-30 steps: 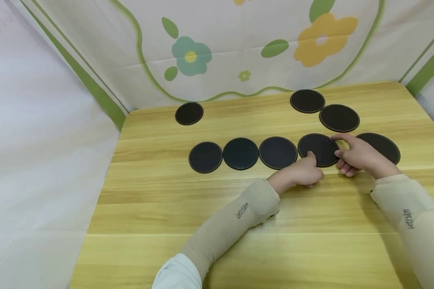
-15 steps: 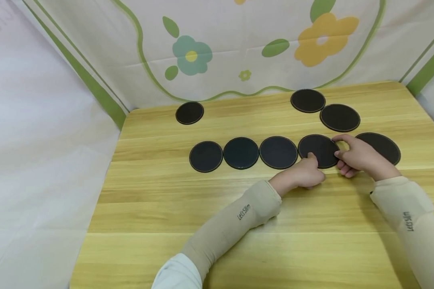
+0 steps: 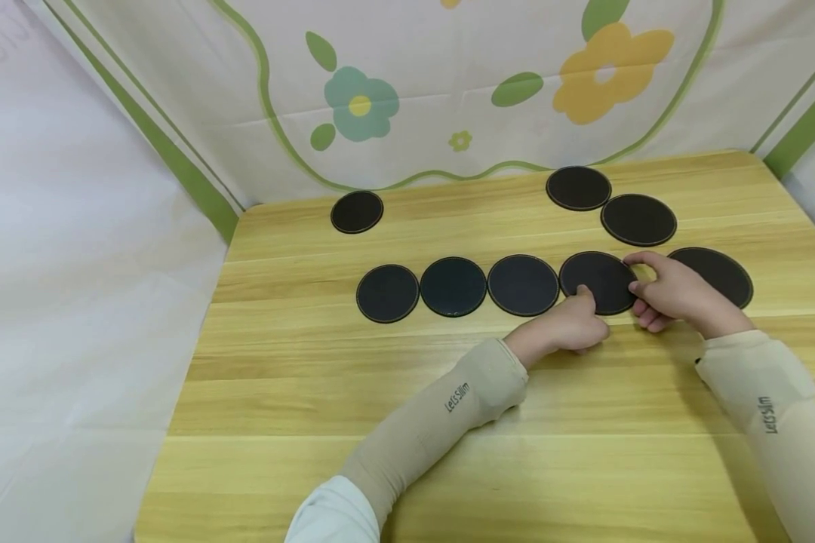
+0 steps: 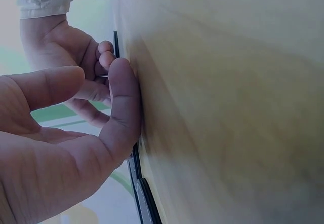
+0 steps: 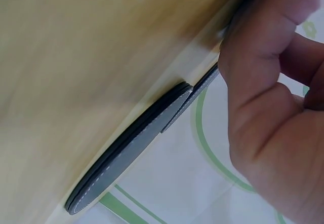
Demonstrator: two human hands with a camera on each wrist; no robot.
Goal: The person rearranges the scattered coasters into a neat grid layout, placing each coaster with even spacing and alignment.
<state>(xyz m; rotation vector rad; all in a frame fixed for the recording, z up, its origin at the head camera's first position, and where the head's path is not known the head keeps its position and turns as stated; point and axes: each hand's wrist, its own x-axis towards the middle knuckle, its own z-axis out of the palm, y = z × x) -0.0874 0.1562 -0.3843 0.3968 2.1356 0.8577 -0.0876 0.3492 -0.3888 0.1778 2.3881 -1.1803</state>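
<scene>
Four-in-a-line is avoided here; a row of several round black coasters lies across the wooden table (image 3: 312, 392), edges close together. At the row's fourth place, both hands are at one coaster (image 3: 601, 273), which lies flat. My left hand (image 3: 570, 326) is at its near edge, the thumb over the coaster and the other fingers bent down against the tabletop. My right hand (image 3: 672, 292) touches the same coaster's right edge with thumb and index finger, its remaining fingers loosely bent. Behind the right hand, another coaster (image 3: 716, 273) is partly hidden.
Two coasters, a front one (image 3: 638, 220) and a rear one (image 3: 579, 188), lie close together at the back right. A single coaster (image 3: 357, 212) lies at the back left. A flower-printed cloth (image 3: 441, 90) hangs behind the table.
The hands and the coasters hold almost the same places throughout; the coaster between the hands shifts only very slightly.
</scene>
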